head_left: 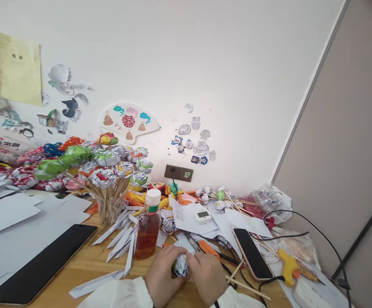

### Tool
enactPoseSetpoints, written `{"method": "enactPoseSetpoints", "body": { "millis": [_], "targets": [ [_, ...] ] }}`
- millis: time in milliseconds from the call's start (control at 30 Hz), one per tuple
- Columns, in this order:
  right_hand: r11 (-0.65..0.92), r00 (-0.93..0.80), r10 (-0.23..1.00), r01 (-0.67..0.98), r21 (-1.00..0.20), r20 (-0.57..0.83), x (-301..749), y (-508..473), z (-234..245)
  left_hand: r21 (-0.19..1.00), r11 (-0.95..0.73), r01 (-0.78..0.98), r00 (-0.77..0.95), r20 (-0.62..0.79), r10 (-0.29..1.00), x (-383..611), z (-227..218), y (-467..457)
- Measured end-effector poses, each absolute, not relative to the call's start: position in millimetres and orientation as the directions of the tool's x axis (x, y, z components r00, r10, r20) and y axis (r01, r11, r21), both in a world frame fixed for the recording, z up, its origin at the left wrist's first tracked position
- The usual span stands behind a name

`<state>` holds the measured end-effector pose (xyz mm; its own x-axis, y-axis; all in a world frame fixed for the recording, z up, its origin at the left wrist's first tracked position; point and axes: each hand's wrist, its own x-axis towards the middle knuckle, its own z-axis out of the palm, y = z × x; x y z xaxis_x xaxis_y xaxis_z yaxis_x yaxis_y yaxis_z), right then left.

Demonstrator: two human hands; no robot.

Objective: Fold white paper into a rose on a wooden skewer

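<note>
Between my two hands, low in the middle of the view, is a paper flower [181,266] of folded white paper with a bit of green. My left hand [164,273] curls round its left side, thumb on top. My right hand [206,273] pinches the flower's right edge with bent fingers; the palm side is hidden. Just behind my left hand stands a bottle [147,231] of amber liquid with a white cap. Folded white paper strips [118,244] lie left of the bottle.
A glass of paper flowers on sticks [107,205] stands behind. At left, a black tablet [44,261] lies by white sheets [9,222]. To the right are a phone [252,253], a yellow glue gun [288,266], wooden sticks [248,287] and loose cables. A white timer [202,216] sits on paper.
</note>
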<state>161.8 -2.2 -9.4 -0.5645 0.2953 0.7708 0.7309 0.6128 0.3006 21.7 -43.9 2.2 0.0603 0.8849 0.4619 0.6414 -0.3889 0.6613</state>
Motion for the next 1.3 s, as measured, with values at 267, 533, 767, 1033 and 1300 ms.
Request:
{"method": "enactPoseSetpoints", "body": {
  "millis": [267,533,767,1033,1300],
  "targets": [
    [0.594,-0.531,0.376,0.767,0.242,0.759,161,-6,-8,0.648,-0.405,0.645,0.095,0.458,0.884,23,5,-46],
    [0.647,-0.556,0.406,0.735,0.202,0.725,163,-9,0,0.651,-0.424,0.63,0.101,0.472,0.876,23,5,-47],
    [0.613,-0.485,0.34,0.764,0.201,0.806,163,-9,3,0.619,-0.437,0.653,0.098,0.503,0.859,23,7,-47],
    [0.603,-0.518,0.312,0.756,0.256,0.796,163,-10,1,0.576,-0.433,0.694,0.095,0.522,0.847,23,3,-46],
    [0.684,-0.554,0.388,0.709,0.173,0.737,166,-12,3,0.555,-0.424,0.716,0.115,0.504,0.856,24,3,-47]
  ]
}}
